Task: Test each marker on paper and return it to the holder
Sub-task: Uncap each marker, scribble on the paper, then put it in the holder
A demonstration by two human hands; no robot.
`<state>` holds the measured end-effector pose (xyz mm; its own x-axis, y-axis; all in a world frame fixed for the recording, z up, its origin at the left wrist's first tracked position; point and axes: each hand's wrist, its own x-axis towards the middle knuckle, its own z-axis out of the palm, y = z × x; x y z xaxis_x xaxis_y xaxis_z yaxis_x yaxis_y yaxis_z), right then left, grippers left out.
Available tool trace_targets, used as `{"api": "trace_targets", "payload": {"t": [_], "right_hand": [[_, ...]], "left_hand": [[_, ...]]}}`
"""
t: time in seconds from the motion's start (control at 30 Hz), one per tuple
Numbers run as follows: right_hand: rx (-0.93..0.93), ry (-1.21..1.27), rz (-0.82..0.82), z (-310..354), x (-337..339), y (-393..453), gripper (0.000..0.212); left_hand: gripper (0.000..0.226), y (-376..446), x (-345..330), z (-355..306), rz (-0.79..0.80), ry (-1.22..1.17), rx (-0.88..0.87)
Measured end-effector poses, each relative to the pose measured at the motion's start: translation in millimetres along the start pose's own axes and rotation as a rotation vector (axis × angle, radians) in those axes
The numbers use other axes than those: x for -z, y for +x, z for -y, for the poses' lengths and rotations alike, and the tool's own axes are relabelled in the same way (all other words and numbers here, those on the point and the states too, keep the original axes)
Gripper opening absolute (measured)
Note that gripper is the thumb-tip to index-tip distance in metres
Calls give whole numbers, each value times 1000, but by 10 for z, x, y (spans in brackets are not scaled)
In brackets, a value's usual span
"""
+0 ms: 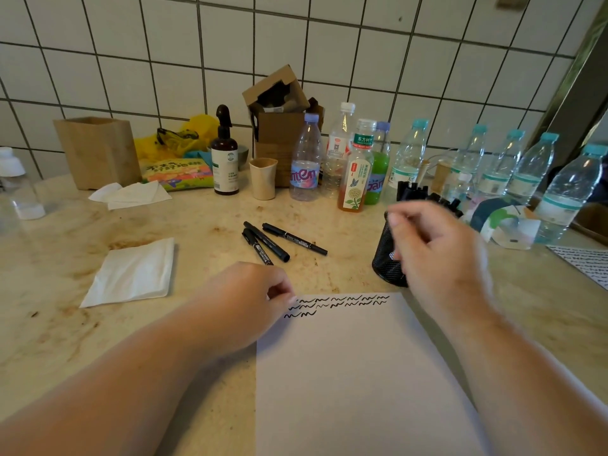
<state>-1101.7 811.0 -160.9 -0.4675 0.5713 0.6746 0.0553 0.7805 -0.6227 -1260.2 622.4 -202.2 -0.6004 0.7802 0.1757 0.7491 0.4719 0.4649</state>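
A white paper sheet lies in front of me with black squiggles along its top edge. My left hand rests on the sheet's top-left corner, fingers loosely curled, holding nothing. My right hand, blurred, hovers over the black mesh holder with fingers loosely curled and no marker visible in it. Black marker caps stick up behind that hand. Three black markers lie loose on the counter beyond my left hand.
Several plastic bottles line the back, with a brown spray bottle, a paper cup, cardboard boxes and a wooden box. Folded tissues lie left. Another scribbled sheet sits far right.
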Motion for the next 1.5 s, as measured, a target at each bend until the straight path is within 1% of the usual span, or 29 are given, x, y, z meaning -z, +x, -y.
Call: {"api": "trace_targets", "payload": {"t": [0.03,0.07,0.13,0.17,0.23,0.3,0.4,0.47,0.63,0.73,0.8,0.87,0.9,0.97,1.03,1.1,1.17,1.23,1.3,1.33,1.4,1.43,1.47,1.5], "right_hand": [[6,-66,112,29,-51,-4,11],[-19,-133,251,59,-110,1,11],[-124,-260,528,113,-245,36,12],[-171,-303,623,135,-315,62,11],[-233,-352,712,158,-489,135,9],[-256,-434,714,169,-682,222,16],[-249,-559,667,127,-955,363,39],[-257,-607,655,78,-1094,419,45],[-251,-722,650,3,-1250,419,41],[-258,-751,654,27,-1178,435,32],[-257,-734,650,73,-1045,419,30],[-262,-643,668,134,-847,364,27],[-267,-571,681,163,-735,321,23],[-288,-443,707,204,-503,217,18],[-303,-367,732,224,-308,131,21],[-305,-303,742,196,-182,58,26],[-317,-201,727,137,-135,-8,26],[-343,-101,701,50,-145,-62,22],[-383,4,663,-24,-173,-107,19],[-418,98,634,-50,-188,-129,20],[-503,399,539,-81,-211,-163,30],[-532,555,491,-88,-223,-169,31],[-550,690,462,-82,-231,-175,28],[-560,798,459,-66,-238,-182,21]], "left_hand": [[14,8,-3,0,-2,14,13],[15,16,-4,0,-5,19,20],[17,30,-4,-7,-14,19,31],[18,37,-1,-13,-13,27,38],[19,48,6,-22,-3,37,45],[19,54,10,-25,10,23,52],[17,45,28,-37,28,-6,57],[17,38,44,-54,32,-14,51],[17,40,81,-75,36,-14,47],[17,20,79,-83,24,-18,36],[16,24,71,-74,2,-33,29],[13,50,68,-57,-42,-69,33],[15,68,75,-52,-80,-103,39],[35,102,105,-43,-193,-204,58],[57,127,149,-20,-302,-266,73],[68,140,169,6,-311,-223,75],[61,139,137,17,-239,-157,23],[46,132,95,21,-166,-111,-42],[33,120,80,35,-131,-70,-76],[26,110,83,41,-114,-63,-83],[15,69,97,30,-69,-63,-94],[11,48,99,13,-39,-55,-119],[10,27,99,-16,-5,-49,-152],[14,8,99,-50,27,-47,-187]]}}
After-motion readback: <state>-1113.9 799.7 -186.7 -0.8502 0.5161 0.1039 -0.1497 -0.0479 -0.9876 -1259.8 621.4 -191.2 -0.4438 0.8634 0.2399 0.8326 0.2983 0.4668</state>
